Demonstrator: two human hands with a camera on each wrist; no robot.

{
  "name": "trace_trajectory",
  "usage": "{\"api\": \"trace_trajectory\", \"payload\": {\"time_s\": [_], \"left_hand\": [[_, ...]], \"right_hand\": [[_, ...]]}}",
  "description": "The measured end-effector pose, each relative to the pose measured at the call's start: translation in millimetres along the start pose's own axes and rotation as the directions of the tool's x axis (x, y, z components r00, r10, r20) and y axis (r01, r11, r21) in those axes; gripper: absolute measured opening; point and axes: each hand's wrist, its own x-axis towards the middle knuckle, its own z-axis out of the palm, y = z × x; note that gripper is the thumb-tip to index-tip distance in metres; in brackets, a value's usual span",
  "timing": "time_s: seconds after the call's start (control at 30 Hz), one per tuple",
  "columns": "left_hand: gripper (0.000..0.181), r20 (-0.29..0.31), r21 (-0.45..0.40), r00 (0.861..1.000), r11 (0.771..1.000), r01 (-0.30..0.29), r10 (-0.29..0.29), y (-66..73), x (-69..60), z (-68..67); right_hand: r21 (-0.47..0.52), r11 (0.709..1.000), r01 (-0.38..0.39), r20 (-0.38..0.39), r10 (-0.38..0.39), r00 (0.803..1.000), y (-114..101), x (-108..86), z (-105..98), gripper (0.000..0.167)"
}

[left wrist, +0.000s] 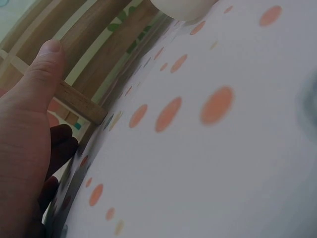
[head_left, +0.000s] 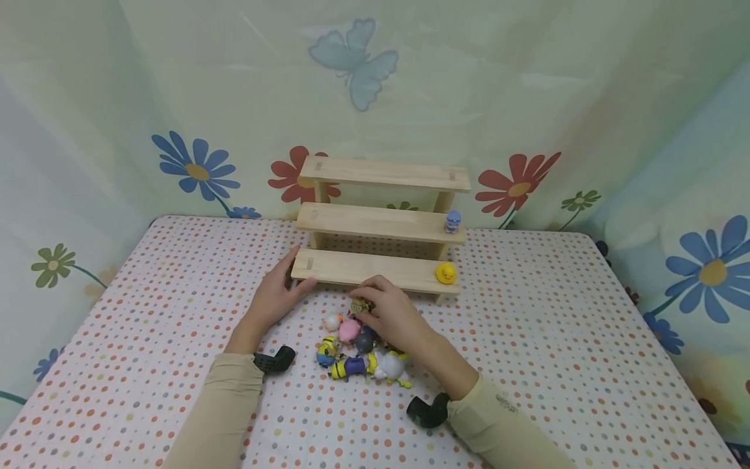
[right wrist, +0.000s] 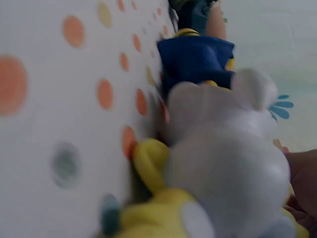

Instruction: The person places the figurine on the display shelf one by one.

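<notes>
In the head view my left hand (head_left: 275,296) touches the left end of a three-step wooden shelf (head_left: 363,266), its thumb along the bottom step's front edge. The left wrist view shows that thumb extended by the wood, with the other fingers partly hidden behind the hand. My right hand (head_left: 395,316) pinches a small yellow-brown toy figure (head_left: 359,305) just before the bottom step; the fingers partly cover it. Below lie a pink toy (head_left: 349,330), a white toy (head_left: 333,321), a dark round toy (head_left: 364,342), yellow-and-blue figures (head_left: 327,350) and a white-and-yellow figure (head_left: 391,366).
A yellow duck toy (head_left: 446,273) sits at the right end of the bottom step. On the middle step's right end stands a small blue-and-white figure (head_left: 453,221). A dotted cloth (head_left: 527,339) covers the table, and a flowered curtain hangs behind it.
</notes>
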Motion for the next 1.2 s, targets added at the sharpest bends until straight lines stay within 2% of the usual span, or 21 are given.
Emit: {"api": "trace_trajectory", "payload": {"time_s": [0.3,0.5,0.57,0.67,0.73,0.83,0.93,1.03,1.2], "left_hand": [[0.087,0.000,0.011,1.000,1.000,-0.001,0.001,-1.0,-1.1,-6.3],[0.087,0.008,-0.009,1.000,1.000,0.002,-0.002,0.9,-0.6,-4.1],[0.087,0.006,-0.019,1.000,1.000,-0.003,0.003,0.9,0.2,-1.8],[0.088,0.003,-0.026,1.000,1.000,-0.010,0.010,0.9,0.8,0.0],[0.088,-0.001,-0.035,1.000,0.999,-0.013,0.013,0.4,0.9,0.5],[0.088,-0.010,-0.045,1.000,0.999,-0.006,0.005,-0.3,0.5,0.3],[0.087,-0.010,-0.046,1.000,0.999,-0.001,0.001,-0.7,0.6,0.4],[0.087,-0.007,-0.035,1.000,0.999,-0.007,0.007,-0.3,1.8,1.2],[0.086,-0.017,-0.022,1.000,1.000,-0.021,0.021,-0.4,2.9,0.9]], "right_hand": [[0.046,0.999,0.006,-0.028,-0.004,1.000,-8.0,2.1,-2.1,0.015],[0.000,0.998,-0.056,-0.032,0.056,0.998,-14.0,3.5,0.8,0.027],[0.011,0.999,-0.044,-0.056,0.045,0.997,-17.2,7.2,-2.0,0.032],[0.048,0.999,0.018,-0.122,-0.012,0.992,-23.6,21.0,-7.6,0.034],[0.064,0.995,0.072,-0.171,-0.060,0.983,-27.2,35.9,-9.6,0.033],[0.076,0.992,0.104,-0.217,-0.085,0.972,-30.2,60.5,-7.4,0.033],[0.074,0.994,0.086,-0.236,-0.066,0.969,-30.7,80.3,-0.9,0.035],[0.063,0.997,0.046,-0.241,-0.030,0.970,-31.0,91.9,5.3,0.039],[0.042,0.999,-0.019,-0.186,0.027,0.982,-33.2,102.8,12.5,0.044]]}}
